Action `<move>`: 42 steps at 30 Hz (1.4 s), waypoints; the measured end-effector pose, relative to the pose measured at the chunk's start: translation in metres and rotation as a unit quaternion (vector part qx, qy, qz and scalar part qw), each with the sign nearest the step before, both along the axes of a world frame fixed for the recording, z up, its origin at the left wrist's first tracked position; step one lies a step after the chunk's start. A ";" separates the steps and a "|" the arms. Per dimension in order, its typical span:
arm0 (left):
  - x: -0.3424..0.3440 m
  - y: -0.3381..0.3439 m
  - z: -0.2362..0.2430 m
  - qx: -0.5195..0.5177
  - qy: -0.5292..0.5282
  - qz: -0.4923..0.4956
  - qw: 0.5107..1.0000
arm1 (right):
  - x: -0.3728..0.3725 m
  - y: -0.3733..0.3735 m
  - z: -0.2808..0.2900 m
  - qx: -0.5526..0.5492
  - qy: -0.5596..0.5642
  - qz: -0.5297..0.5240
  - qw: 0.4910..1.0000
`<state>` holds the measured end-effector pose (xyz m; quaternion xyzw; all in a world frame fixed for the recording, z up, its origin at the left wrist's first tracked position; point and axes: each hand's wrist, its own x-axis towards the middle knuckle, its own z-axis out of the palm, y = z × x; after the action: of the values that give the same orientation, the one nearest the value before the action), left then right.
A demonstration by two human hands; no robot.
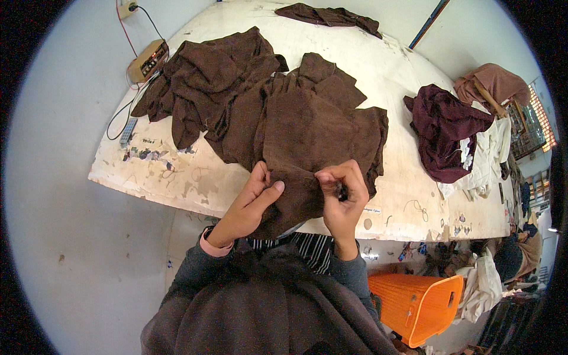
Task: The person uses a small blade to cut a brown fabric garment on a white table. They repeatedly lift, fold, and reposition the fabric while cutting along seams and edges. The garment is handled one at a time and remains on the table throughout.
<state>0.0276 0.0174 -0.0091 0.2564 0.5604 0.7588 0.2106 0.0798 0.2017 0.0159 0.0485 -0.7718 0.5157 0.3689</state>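
Observation:
A dark brown garment (319, 130) lies spread on the white table, its near end drawn over the front edge toward me. My left hand (251, 201) grips a fold of it between thumb and fingers, at the left of this near part. At the right, my right hand (345, 192) pinches the same cloth between thumb and forefinger. Something small and dark shows inside the curl of that hand, too hidden to name. Touching the garment on the left is a heap of more brown cloth (207, 77).
The white table (236, 204) holds maroon cloth (447, 133) and white cloth (491, 148) at right, and another brown piece (328, 18) at the far edge. A boxy device (148, 61) with cables stands far left. An orange basket (408, 302) is below right. Another person (494, 89) leans at the far right.

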 end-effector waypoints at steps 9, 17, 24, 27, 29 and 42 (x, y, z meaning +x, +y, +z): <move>0.007 -0.006 -0.003 0.135 -0.213 0.014 0.968 | 0.027 0.001 0.001 -0.011 -0.049 -0.051 0.997; 0.013 -0.003 0.006 0.098 -0.173 -0.006 0.980 | 0.031 0.011 0.006 0.208 -0.021 -0.062 0.976; 0.014 -0.006 0.004 0.065 -0.125 -0.004 0.990 | 0.028 0.010 0.006 0.291 0.026 -0.089 0.952; 0.018 -0.001 0.014 0.074 -0.140 0.018 0.987 | 0.030 0.010 0.006 0.296 0.020 -0.096 0.950; 0.011 -0.007 -0.004 0.029 -0.097 0.017 0.995 | 0.029 0.008 0.008 0.293 0.020 -0.089 0.952; 0.016 -0.013 0.000 0.020 -0.076 -0.002 0.997 | 0.031 0.004 0.005 0.300 0.018 -0.089 0.950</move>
<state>0.0435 0.0049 -0.0087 0.2028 0.5272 0.7868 0.2489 0.1111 0.2061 0.0213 0.0972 -0.8851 0.2242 0.3960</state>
